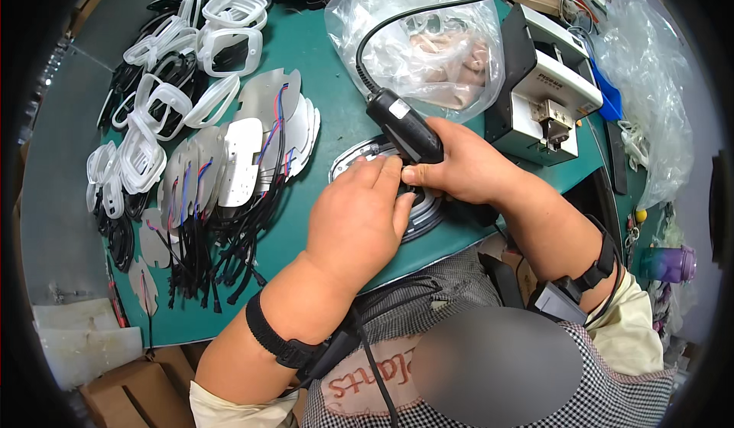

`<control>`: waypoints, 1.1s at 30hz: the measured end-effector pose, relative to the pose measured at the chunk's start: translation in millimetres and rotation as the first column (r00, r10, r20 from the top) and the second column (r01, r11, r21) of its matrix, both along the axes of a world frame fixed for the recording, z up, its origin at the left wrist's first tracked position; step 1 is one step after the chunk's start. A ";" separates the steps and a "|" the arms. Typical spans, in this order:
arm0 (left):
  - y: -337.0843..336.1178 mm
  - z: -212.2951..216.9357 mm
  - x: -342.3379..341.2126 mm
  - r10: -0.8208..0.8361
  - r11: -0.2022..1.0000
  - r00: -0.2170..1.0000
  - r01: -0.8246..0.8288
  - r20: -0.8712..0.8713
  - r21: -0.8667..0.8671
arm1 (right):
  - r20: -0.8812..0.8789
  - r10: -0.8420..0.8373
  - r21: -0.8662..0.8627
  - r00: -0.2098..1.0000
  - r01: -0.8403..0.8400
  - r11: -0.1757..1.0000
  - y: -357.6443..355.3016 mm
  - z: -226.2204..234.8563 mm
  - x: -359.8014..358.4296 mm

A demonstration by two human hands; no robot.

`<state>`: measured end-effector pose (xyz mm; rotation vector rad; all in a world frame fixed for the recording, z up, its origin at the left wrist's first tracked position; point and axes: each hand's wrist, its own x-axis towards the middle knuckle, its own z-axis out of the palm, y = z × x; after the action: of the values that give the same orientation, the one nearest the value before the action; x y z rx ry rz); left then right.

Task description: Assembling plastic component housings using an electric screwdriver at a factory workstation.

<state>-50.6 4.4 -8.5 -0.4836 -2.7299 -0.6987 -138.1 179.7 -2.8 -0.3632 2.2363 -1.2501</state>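
Green tabletop (321, 61) carries a round metal plate (424, 218) at its near edge, under both hands. Right hand (462, 169), grip clamped on a black corded power driver (404, 128), should keep it upright while left hand (359, 218), fingers curled together, pins the plate steady.

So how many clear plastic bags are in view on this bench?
2. One clear plastic bag lies behind the hands, holding parts; another bag sits crumpled at the bench's right edge. Others may be hidden.

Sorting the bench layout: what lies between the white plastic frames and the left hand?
In the head view, overlapping silver plates with black wire leads lie between the white frames and left hand.
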 end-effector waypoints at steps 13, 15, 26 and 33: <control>1.9 -0.8 3.3 0.011 0.996 1.000 -0.012 -0.017 -0.084 | 0.167 0.045 -0.252 0.985 -0.001 0.968 22.3 -7.9 2.4; 6.7 -0.5 3.9 0.020 0.994 1.000 -0.020 -0.006 -0.103 | 0.239 -0.007 -0.339 0.971 0.090 0.936 28.1 -9.1 5.4; 19.3 6.1 3.3 0.086 0.995 0.996 -0.087 -0.011 -0.055 | 0.210 -0.047 -0.337 0.977 0.117 0.934 29.9 -13.9 4.3; 23.5 15.8 1.1 0.144 0.986 0.983 -0.132 0.114 -0.106 | 0.196 -0.021 -0.338 0.980 0.088 0.937 30.5 -15.9 1.8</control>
<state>-49.5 27.9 7.3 -0.2767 -2.8884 -0.5779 -136.3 210.2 -18.7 -0.2983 1.8772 -1.6404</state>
